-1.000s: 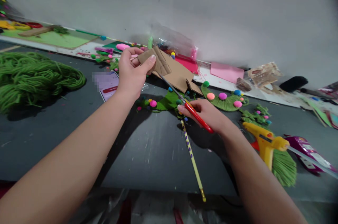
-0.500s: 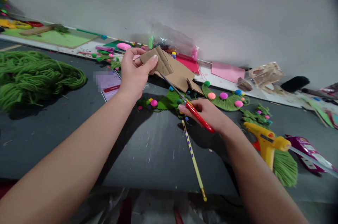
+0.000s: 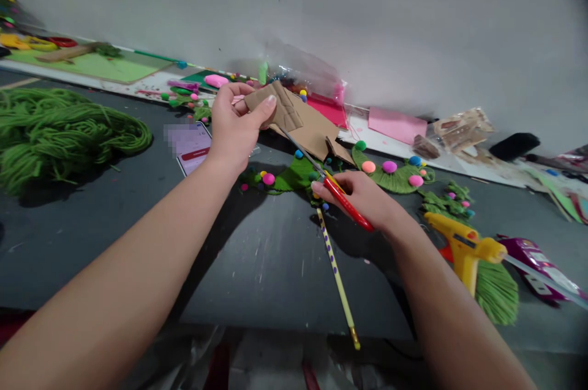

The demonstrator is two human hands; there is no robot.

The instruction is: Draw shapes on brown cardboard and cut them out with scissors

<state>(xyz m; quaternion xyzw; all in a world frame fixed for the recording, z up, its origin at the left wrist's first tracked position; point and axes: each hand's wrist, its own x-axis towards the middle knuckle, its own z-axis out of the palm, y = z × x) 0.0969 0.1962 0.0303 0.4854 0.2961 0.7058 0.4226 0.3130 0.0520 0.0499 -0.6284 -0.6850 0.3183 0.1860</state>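
Note:
My left hand [image 3: 241, 123] pinches a folded piece of brown cardboard [image 3: 287, 111] between thumb and fingers, raised over the table. In my right hand [image 3: 356, 194] is a pair of scissors [image 3: 342, 197] with red and yellow handles. The blades point up and left, their tips at the lower edge of the cardboard. Whether the blades are apart I cannot tell. Beneath lies a green yarn decoration [image 3: 298, 174] with coloured pompoms, partly hidden by my right hand. A yellow pencil [image 3: 337, 280] with purple spots lies just below the scissors.
Green yarn [image 3: 68, 136] is heaped at the left, with a phone [image 3: 190, 145] beside my left wrist. A yellow glue gun [image 3: 463, 246] stands at the right near a purple packet [image 3: 539, 267]. Pink paper [image 3: 397, 125] and a clear plastic bag [image 3: 303, 65] lie along the wall.
Almost nothing differs. The whole view has shifted very slightly; both hands keep their hold on the cardboard and the scissors.

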